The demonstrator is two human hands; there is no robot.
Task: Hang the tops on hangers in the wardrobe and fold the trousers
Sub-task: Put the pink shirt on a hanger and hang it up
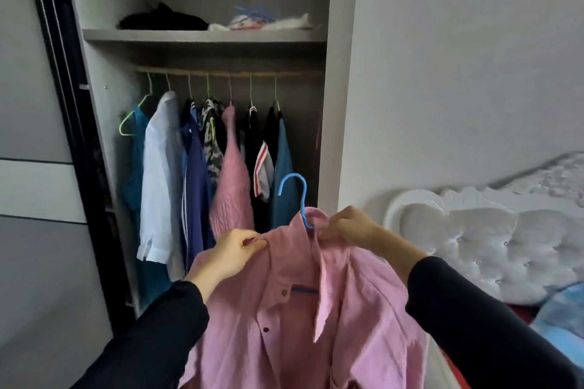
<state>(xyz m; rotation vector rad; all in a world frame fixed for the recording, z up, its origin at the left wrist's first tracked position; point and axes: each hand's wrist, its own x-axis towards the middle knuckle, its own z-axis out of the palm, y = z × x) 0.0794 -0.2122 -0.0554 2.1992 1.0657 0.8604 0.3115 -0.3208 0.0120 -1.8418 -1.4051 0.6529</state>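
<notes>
1. A person's left hand (235, 251) pinches one side of a pink shirt's (300, 325) collar, and the right hand (350, 226) pinches the other; both hands hold cloth.
2. The shirt sits on a blue hanger (304, 202), whose hook rises between the hands, nearer the right one. The shirt's open front hangs below them.
3. The step in hand appears to be settling the collar on the hanger; the shirt is not yet hung.
4. Above and beyond the hands, the wardrobe rail (230, 73) carries a row of tops. Free room seems to lie past the teal top (282, 167), just behind the hook.
5. The next move likely calls for one hand to take the hanger by its neck, raise it well up and slip the hook over the rail without shedding the shirt.
6. No trousers are in view.
</notes>
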